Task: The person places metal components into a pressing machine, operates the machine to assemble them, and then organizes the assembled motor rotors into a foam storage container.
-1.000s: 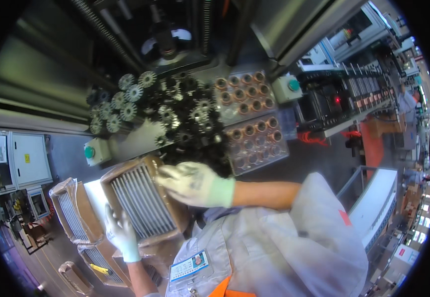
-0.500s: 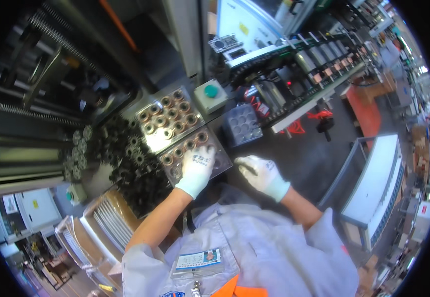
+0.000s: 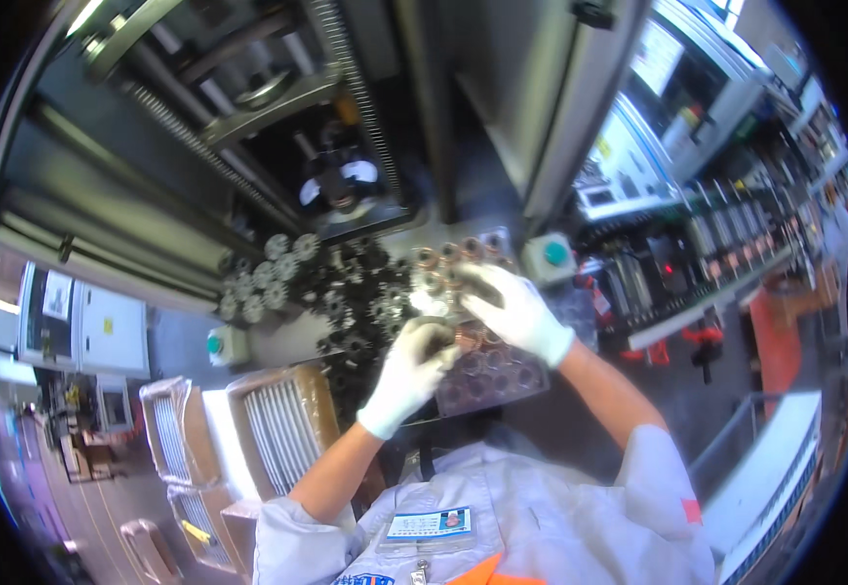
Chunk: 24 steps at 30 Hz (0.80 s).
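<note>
Both my hands wear white gloves. My left hand point(image 3: 412, 369) has its fingers curled together at the near left side of the clear plastic trays, beside a copper-coloured ring part point(image 3: 467, 339); what its fingers hold is hidden. My right hand point(image 3: 519, 314) reaches over the far tray with thumb and fingers apart, close to more copper-coloured ring parts point(image 3: 471, 250). Several such rings stand in the far tray. The near clear tray point(image 3: 492, 388) has round pockets, many without copper rings. Glare and blur hide details between the hands.
Dark gear-like parts point(image 3: 351, 302) lie heaped left of the trays, with silver toothed discs point(image 3: 273, 273) beyond. A press-like machine point(image 3: 341, 190) stands behind. A green button box point(image 3: 549, 257) is at the right, another point(image 3: 227, 345) at the left. Cartons point(image 3: 282, 424) sit near left.
My view has turned left, so the bench appears shifted right. My right hand has moved from beside the trays to over the far one. My left hand has left the near tray's rings, fingers curled.
</note>
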Motion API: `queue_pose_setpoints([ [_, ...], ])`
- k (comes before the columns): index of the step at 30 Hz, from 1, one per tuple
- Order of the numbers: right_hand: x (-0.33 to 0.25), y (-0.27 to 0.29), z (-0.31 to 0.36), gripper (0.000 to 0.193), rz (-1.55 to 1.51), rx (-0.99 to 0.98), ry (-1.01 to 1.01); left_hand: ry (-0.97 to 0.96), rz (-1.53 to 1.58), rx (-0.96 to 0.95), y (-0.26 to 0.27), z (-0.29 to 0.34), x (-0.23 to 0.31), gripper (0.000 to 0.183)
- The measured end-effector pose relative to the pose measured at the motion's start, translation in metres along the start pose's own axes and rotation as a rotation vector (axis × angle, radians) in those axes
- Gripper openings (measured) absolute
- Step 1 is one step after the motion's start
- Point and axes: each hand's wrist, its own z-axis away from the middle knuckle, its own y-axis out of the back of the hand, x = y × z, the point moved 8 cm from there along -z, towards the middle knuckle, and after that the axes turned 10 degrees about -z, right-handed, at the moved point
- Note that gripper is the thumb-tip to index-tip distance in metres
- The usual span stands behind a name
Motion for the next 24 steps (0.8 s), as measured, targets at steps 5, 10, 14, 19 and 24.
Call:
queue_pose_setpoints([
  [5,0.021,-0.101,-0.167,0.089,-0.018,-0.047,0.029,0.434,0.627,0.199,0.086,0.058,-0.073,0.023],
  [10,0.054,-0.139,-0.277,0.095,-0.01,0.169,0.008,0.476,0.738,0.399,0.118,0.099,-0.102,0.023],
  [14,0.052,-0.159,-0.292,0.077,-0.125,0.093,-0.126,0.447,0.561,0.526,0.145,0.103,-0.121,0.026],
  [19,0.033,-0.127,-0.282,0.065,-0.272,0.225,-0.055,0.183,0.107,0.491,0.177,0.012,-0.11,0.01],
  [24,-0.035,-0.096,-0.151,0.051,0.003,-0.109,-0.054,-0.19,-0.704,0.655,0.188,-0.084,-0.082,0.013],
])
